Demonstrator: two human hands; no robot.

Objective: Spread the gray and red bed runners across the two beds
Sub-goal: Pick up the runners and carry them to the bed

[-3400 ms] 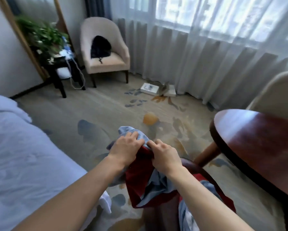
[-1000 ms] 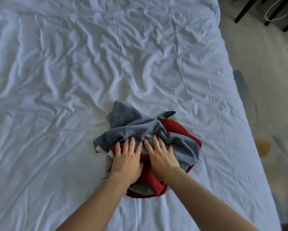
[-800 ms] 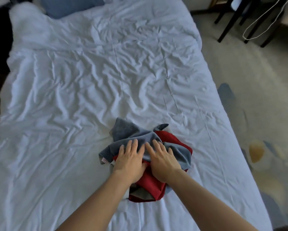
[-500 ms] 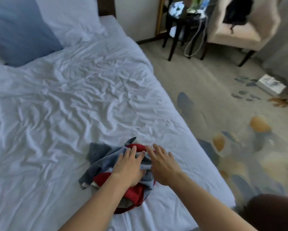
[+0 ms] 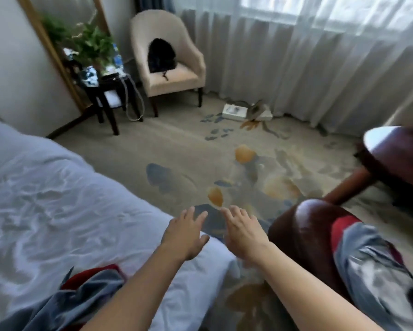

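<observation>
A bunched gray and red bed runner lies on the white bed at the lower left, partly hidden under my left forearm. A second gray and red runner is draped over the dark wooden chair at the lower right. My left hand hovers over the bed's corner with fingers spread, holding nothing. My right hand is beside it, over the gap between bed and chair, also empty with fingers extended.
A round dark wooden table stands at the right. Farther back are a beige armchair with a black bag, a small black side table with a plant, boxes on the carpet, and sheer curtains.
Both hands have lifted off the bunched runner, which stays on the bed. My view has swung right, from the bed toward the chair and window.
</observation>
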